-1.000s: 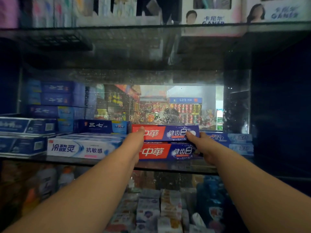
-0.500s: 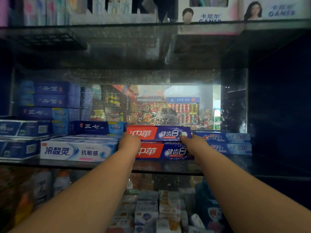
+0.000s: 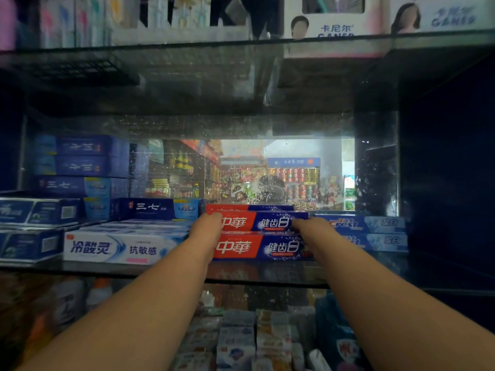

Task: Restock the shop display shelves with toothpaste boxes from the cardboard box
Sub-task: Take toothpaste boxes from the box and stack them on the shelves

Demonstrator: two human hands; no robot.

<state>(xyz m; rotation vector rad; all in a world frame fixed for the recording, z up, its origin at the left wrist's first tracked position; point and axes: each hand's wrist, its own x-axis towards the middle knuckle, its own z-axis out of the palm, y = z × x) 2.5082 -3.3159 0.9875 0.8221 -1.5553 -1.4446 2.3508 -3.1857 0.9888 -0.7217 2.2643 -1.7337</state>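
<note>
Placing step, by the look. Grips top 中華 box (image 3: 263, 222) at its left end with left hand (image 3: 207, 226), fingers curled round that end. Touches the right end with right hand (image 3: 308, 229), fingers reaching onto the front face; pinch or plain push, cannot tell.

Top box flat on lower 中華 box (image 3: 263, 247), both on glass shelf (image 3: 134, 269), mid-row, between white 冷酸灵 box (image 3: 117, 249) and stacked Crest boxes (image 3: 369, 223). Cardboard box not in view.

Next, probably: nudge top box square over the lower one, let go with both hands without dragging it askew, then reach back for more stock. Tight fit on both sides, so a straight pull-out needed.

Readable:
- red-blue boxes, 中華 and 健齿白
- white box, 冷酸灵 and 抗敏感
- dark blue 三七 box (image 3: 150, 208) behind it, same mark on the stack at left
- "Crest" on the right pair
- 卡尼尔 carton (image 3: 334, 30) on the shelf above, Latin line below partly cut off
</note>
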